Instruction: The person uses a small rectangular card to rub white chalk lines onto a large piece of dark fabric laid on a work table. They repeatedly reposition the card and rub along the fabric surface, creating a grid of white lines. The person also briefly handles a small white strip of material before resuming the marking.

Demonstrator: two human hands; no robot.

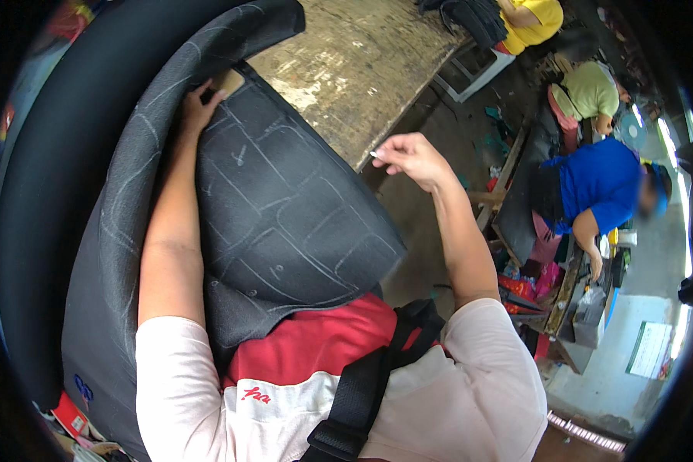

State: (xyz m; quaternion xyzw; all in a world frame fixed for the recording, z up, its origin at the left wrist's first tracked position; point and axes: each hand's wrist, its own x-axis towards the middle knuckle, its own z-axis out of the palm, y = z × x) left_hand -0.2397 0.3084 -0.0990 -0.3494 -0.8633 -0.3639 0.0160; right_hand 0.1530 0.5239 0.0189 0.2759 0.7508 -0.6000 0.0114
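A black sheet of material (285, 192) lies over the work table and drapes toward my body, covered in pale chalk outlines of blocky shapes. At its far corner, my left hand (200, 109) has its fingers and thumb at the edge of a flat tan pattern piece (229, 83), holding it on the sheet. My right hand (412, 162) is raised past the sheet's right edge, near the table's edge. Pinched in its fingertips is a short white stick of chalk (375, 154), apart from the sheet.
The wooden table (339, 65) has a worn, stained top. A thick black roll (61, 192) and a curled chalk-marked flap (135, 154) rise along the left. People in yellow (535, 23), pale green (593, 88) and blue (600, 185) sit at right, beside cluttered benches.
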